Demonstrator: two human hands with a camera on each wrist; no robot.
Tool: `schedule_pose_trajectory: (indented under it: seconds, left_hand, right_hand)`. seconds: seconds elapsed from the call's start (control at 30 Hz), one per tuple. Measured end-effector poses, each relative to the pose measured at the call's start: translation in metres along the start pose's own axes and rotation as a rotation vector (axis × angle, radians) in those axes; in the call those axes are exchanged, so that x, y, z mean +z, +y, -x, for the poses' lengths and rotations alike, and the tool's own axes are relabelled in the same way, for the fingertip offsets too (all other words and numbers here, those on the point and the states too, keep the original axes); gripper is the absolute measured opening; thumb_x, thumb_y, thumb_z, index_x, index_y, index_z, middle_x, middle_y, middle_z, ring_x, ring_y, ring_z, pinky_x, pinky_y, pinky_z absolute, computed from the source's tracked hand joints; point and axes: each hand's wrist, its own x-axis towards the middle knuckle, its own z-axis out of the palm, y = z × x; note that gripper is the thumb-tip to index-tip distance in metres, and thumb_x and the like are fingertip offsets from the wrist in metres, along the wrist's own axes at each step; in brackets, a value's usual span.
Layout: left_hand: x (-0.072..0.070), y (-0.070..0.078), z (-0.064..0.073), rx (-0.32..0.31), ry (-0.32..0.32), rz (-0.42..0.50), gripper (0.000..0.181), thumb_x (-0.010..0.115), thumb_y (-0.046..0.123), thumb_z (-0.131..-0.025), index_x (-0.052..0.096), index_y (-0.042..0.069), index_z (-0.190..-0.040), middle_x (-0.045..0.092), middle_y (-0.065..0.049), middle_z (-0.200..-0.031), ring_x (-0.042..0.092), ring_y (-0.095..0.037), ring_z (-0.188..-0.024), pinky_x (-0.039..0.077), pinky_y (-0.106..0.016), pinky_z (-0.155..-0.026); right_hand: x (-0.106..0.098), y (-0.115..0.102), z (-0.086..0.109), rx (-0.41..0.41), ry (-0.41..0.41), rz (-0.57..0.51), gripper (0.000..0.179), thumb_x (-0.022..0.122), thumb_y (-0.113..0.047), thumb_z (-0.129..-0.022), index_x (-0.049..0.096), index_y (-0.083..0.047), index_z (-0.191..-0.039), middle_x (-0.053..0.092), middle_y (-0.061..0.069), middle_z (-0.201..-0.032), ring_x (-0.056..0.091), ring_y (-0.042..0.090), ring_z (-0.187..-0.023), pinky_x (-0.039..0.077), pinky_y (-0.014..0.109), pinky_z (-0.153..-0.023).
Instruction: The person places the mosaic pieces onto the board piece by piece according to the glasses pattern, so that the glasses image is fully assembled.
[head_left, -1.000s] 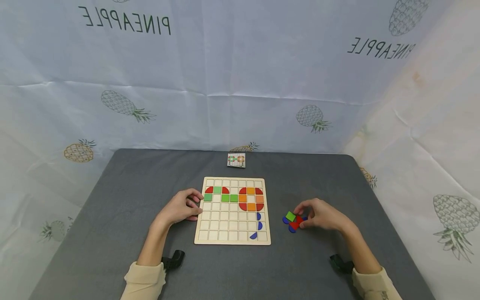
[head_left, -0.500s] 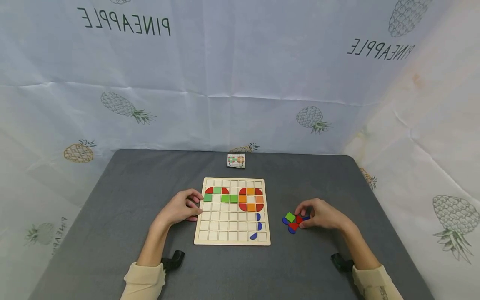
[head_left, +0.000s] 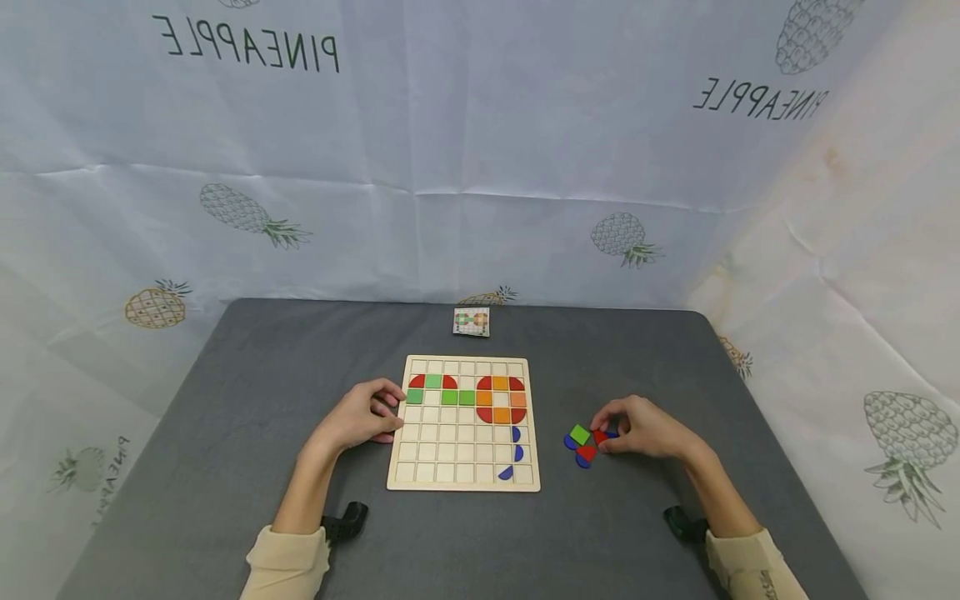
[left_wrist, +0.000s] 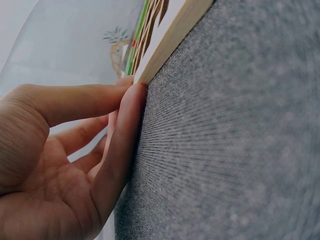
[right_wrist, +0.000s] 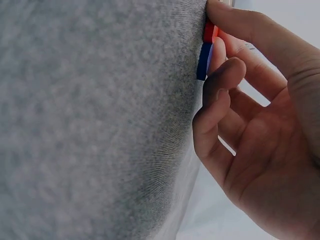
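Observation:
A wooden grid board (head_left: 455, 454) lies on the table, with red, green and orange pieces in its upper rows. Three blue half-round pieces (head_left: 518, 452) sit down its right side. My left hand (head_left: 360, 412) holds the board's left edge, thumb and finger meeting at the wood (left_wrist: 165, 47) in the left wrist view. To the right of the board, my right hand (head_left: 643, 429) pinches a red piece (head_left: 600, 437) between thumb and finger, low at the table. A blue piece (right_wrist: 204, 61) is beside it in the right wrist view. My fingers partly hide both pieces.
Left of my right fingertips lie a green square (head_left: 580, 434), another red piece (head_left: 587, 452) and more blue pieces (head_left: 571, 442). A small card (head_left: 471, 322) with a coloured grid pattern stands behind the board. Grey cloth (head_left: 465, 546) covers the table; a pineapple-print curtain hangs behind.
My right hand has shifted slightly to the right, and a gap has opened between the red piece at its fingers and the other red piece. My left hand stays on the board's edge.

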Motion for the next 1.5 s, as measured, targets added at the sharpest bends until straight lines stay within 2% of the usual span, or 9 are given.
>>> schedule_pose_trajectory:
  seconds: [0.17, 0.37, 0.57, 0.63, 0.73, 0.8, 1.07, 1.33, 1.5]
  left_hand:
    - [0.001, 0.0, 0.0, 0.002, 0.003, -0.006, 0.039, 0.078, -0.002, -0.094, 0.062, -0.006, -0.129, 0.059, -0.017, -0.102, 0.064, -0.02, -0.08, 0.067, -0.036, -0.068]
    - [0.001, 0.0, 0.001, 0.004, 0.004, -0.009, 0.039, 0.078, -0.002, -0.094, 0.062, -0.006, -0.129, 0.058, -0.016, -0.103, 0.065, -0.021, -0.08, 0.068, -0.037, -0.068]
    - [0.001, -0.001, 0.001, 0.004, 0.007, -0.009, 0.04, 0.078, -0.002, -0.094, 0.061, -0.007, -0.129, 0.058, -0.016, -0.102, 0.065, -0.021, -0.08, 0.068, -0.037, -0.067]
    - [0.001, 0.0, 0.0, -0.004, 0.008, -0.01, 0.039, 0.078, -0.002, -0.094, 0.062, -0.006, -0.129, 0.058, -0.016, -0.102, 0.065, -0.02, -0.08, 0.067, -0.035, -0.067]
    - [0.001, -0.001, -0.001, -0.013, 0.013, -0.011, 0.038, 0.078, -0.002, -0.094, 0.063, -0.006, -0.128, 0.058, -0.016, -0.103, 0.065, -0.019, -0.079, 0.067, -0.034, -0.067]
    - [0.001, -0.002, -0.001, -0.013, 0.015, -0.011, 0.038, 0.078, -0.002, -0.094, 0.063, -0.005, -0.128, 0.058, -0.017, -0.105, 0.065, -0.019, -0.08, 0.067, -0.034, -0.067]
    - [0.001, -0.001, 0.0, -0.001, 0.022, -0.018, 0.039, 0.079, -0.003, -0.093, 0.062, -0.006, -0.128, 0.057, -0.019, -0.108, 0.065, -0.021, -0.08, 0.068, -0.037, -0.068]
    - [0.001, 0.0, 0.0, -0.006, 0.018, -0.008, 0.039, 0.079, -0.003, -0.093, 0.062, -0.006, -0.128, 0.058, -0.019, -0.109, 0.065, -0.02, -0.081, 0.068, -0.037, -0.068]
    - [0.001, 0.001, 0.001, -0.002, 0.02, -0.013, 0.041, 0.08, -0.003, -0.092, 0.062, -0.006, -0.129, 0.058, -0.02, -0.109, 0.065, -0.02, -0.08, 0.068, -0.038, -0.068]
  right_hand:
    - [0.0, 0.001, -0.001, -0.014, -0.002, -0.001, 0.021, 0.086, -0.022, -0.094, 0.08, -0.012, -0.112, 0.072, 0.0, -0.091, 0.053, 0.0, -0.063, 0.048, 0.022, -0.056]
    - [-0.001, -0.004, -0.003, -0.045, -0.014, -0.06, 0.023, 0.084, -0.021, -0.096, 0.079, -0.011, -0.116, 0.073, 0.004, -0.099, 0.054, 0.001, -0.062, 0.048, 0.021, -0.054]
    - [-0.002, -0.019, -0.013, -0.044, -0.038, -0.123, 0.026, 0.084, -0.021, -0.097, 0.078, -0.01, -0.119, 0.069, 0.005, -0.078, 0.049, 0.002, -0.056, 0.045, 0.021, -0.052]
    - [-0.001, -0.026, -0.017, -0.052, -0.04, -0.131, 0.027, 0.084, -0.021, -0.097, 0.077, -0.009, -0.12, 0.072, 0.005, -0.084, 0.048, 0.002, -0.055, 0.045, 0.021, -0.052]
    - [0.001, -0.036, -0.024, -0.074, -0.039, -0.131, 0.03, 0.084, -0.022, -0.097, 0.076, -0.007, -0.122, 0.077, 0.007, -0.101, 0.047, 0.003, -0.053, 0.045, 0.022, -0.05]
    - [0.002, -0.041, -0.03, -0.081, -0.041, -0.13, 0.031, 0.084, -0.023, -0.097, 0.076, -0.007, -0.122, 0.078, 0.007, -0.107, 0.046, 0.004, -0.052, 0.045, 0.022, -0.049]
    - [0.009, -0.06, -0.056, -0.119, -0.066, -0.125, 0.03, 0.082, -0.024, -0.099, 0.075, -0.006, -0.123, 0.076, 0.002, -0.103, 0.043, 0.004, -0.052, 0.043, 0.021, -0.05]
    - [0.015, -0.079, -0.093, -0.168, -0.114, -0.18, 0.029, 0.078, -0.016, -0.101, 0.075, -0.005, -0.127, 0.076, 0.011, -0.109, 0.049, 0.007, -0.058, 0.047, 0.022, -0.056]
    - [0.022, -0.089, -0.12, -0.238, -0.162, -0.202, 0.029, 0.076, -0.013, -0.102, 0.074, -0.001, -0.129, 0.073, 0.013, -0.106, 0.049, 0.007, -0.061, 0.047, 0.022, -0.058]
